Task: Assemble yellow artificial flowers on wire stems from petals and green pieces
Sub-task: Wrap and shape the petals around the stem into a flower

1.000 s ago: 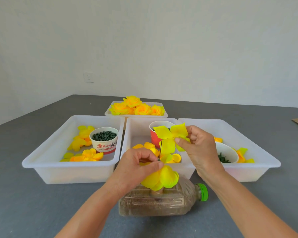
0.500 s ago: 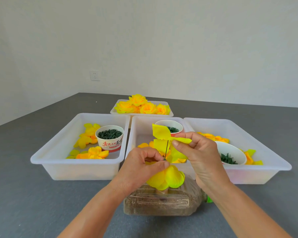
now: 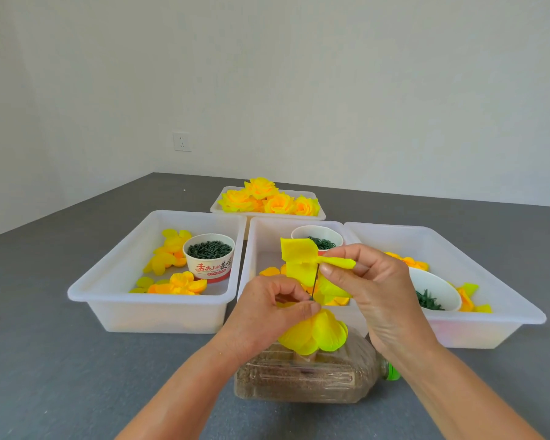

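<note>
A thin dark wire stem (image 3: 314,282) stands upright above a sand-filled plastic bottle (image 3: 305,379) lying on its side. My left hand (image 3: 267,315) pinches the wire at its base, just above a stack of yellow petals (image 3: 315,333) threaded on it. My right hand (image 3: 369,281) pinches a flat yellow petal piece (image 3: 299,258) at the wire's top, its centre on the tip. Green pieces fill a paper cup (image 3: 209,257) in the left tray, another cup (image 3: 318,238) in the middle tray and a white bowl (image 3: 435,290) in the right tray.
Three white trays sit side by side: left tray (image 3: 115,281), middle tray (image 3: 251,258), right tray (image 3: 489,296), each with loose yellow petals. A smaller tray (image 3: 318,214) behind holds several finished yellow flowers (image 3: 267,198). A grey table surface lies all around.
My right hand has brought the petal piece down and left onto the wire's tip. The view has shifted slightly; my left hand keeps its pinch on the wire.
</note>
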